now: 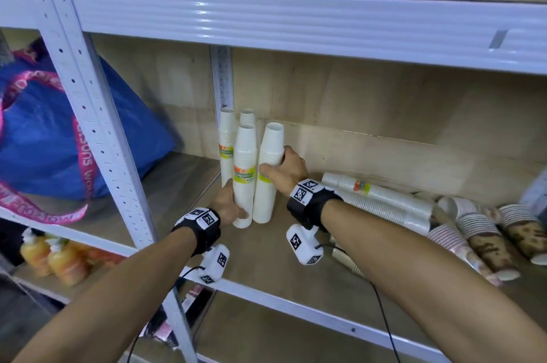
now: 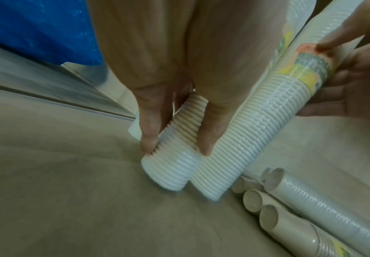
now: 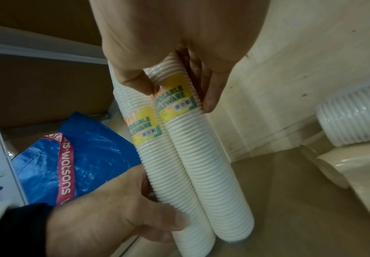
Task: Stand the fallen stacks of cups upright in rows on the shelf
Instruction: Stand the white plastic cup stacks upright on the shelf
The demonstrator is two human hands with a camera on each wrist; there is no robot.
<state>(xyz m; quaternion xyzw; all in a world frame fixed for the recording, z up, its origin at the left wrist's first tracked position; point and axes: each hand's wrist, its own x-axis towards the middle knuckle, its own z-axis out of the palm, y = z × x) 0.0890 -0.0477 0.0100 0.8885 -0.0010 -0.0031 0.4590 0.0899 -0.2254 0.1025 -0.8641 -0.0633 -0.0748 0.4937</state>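
Several white cup stacks stand upright at the shelf's back left. My left hand (image 1: 233,211) grips the front-left stack (image 1: 244,155) near its base; thumb and fingers curl round that stack (image 2: 171,170) in the left wrist view. My right hand (image 1: 273,161) holds the front-right stack (image 1: 268,200) at mid-height, pinching the stack (image 3: 201,165) at its yellow label. The two stacks touch side by side. Two more upright stacks (image 1: 226,132) stand behind them. Fallen white stacks (image 1: 381,200) and patterned stacks (image 1: 479,232) lie to the right.
The wooden shelf board (image 1: 281,259) has a white front rail (image 1: 296,303) and a perforated post (image 1: 97,132) on the left. A blue bag (image 1: 44,140) fills the neighbouring bay. A shelf beam (image 1: 296,22) with cardboard boxes runs overhead.
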